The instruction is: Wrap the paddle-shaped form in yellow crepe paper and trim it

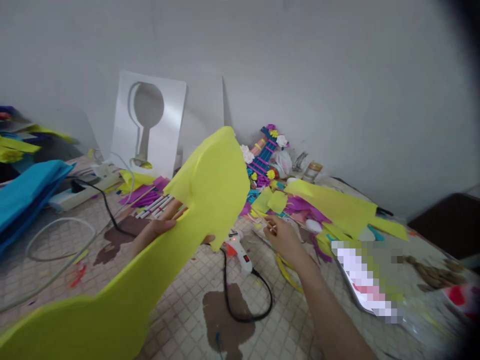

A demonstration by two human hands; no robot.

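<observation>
A long, flat shape covered in yellow paper point(221, 190), round at its far end and narrowing to a neck, slants up from the lower left. My left hand point(155, 232) grips it by the edge, with the fingers partly hidden behind it. My right hand point(283, 235) is over the table to the right, fingers curled round a thin pale stick point(259, 215). Between the hands lies a white glue gun point(240, 254) with a red light on it and a black cord. Loose yellow paper point(277, 201) lies just beyond my right hand.
A white board with a spoon-shaped cutout point(174, 115) leans on the wall. A decorated blue piece with flowers point(268, 152) and a jar point(312, 171) stand at the back. On the left are blue paper point(30, 195) and a power strip point(82, 194); a phone point(363, 280) lies at right.
</observation>
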